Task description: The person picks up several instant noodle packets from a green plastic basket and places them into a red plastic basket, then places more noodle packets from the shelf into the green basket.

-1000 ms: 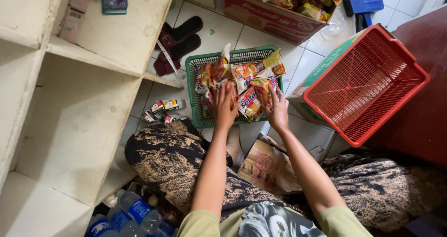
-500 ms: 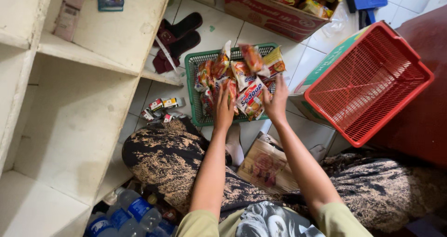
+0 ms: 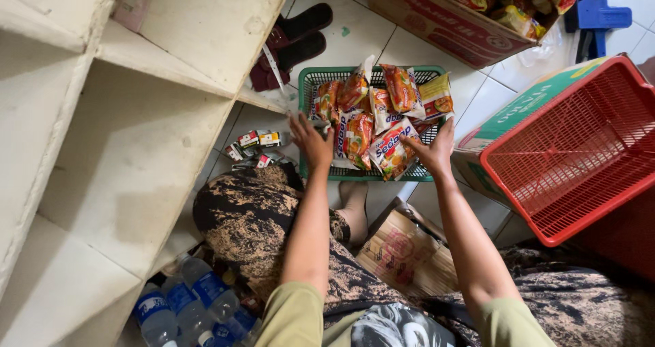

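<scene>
Fingers [image 3: 300, 125] of our left hand [image 3: 312, 142] and right hand [image 3: 434, 150] spread open, pressing orange plastic noodle packets [image 3: 372, 125] in the green mesh plastic basket [image 3: 321, 81]; gathering them next demands a closing grip.

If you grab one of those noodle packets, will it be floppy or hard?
Probably crinkly and a bit stiff: the noodle packets look puffy and keep their shape. Likely light, since many pile loosely in the green basket. The shiny wrap may slip in the right hand.
</scene>
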